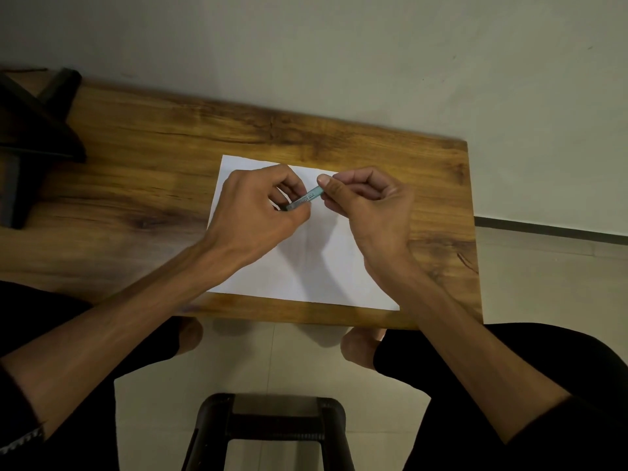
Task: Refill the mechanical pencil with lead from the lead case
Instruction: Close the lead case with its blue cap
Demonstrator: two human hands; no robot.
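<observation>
Figure: your two hands meet above a white sheet of paper (306, 260) lying on the brown wood-grain counter (153, 171). Between them runs a slim teal tube with a pale printed label (306, 198), slanting from 8 o'clock up toward 2 o'clock. Whether this is the lead case or the mechanical pencil itself cannot be told at this size; no second item of the task shows on the counter.

Your left hand (261, 205) has its grip clenched on the lower end of the tube, fingers curled over it so that end is hidden. Your right hand (367, 198) pinches the upper end between thumb and forefinger, the thumbnail facing up. The tube appears held above the paper rather than resting on it.

The step in hand is probably pulling or twisting an end piece free.

Risks from here: a sudden release of a tight cap could jerk the hands apart and scatter thin leads over the paper, or off the counter edge at 6 o'clock onto the tiled floor (306, 362). Bending the tube while pulling could snap the leads inside. A small cap, once off, may roll away unseen.
</observation>
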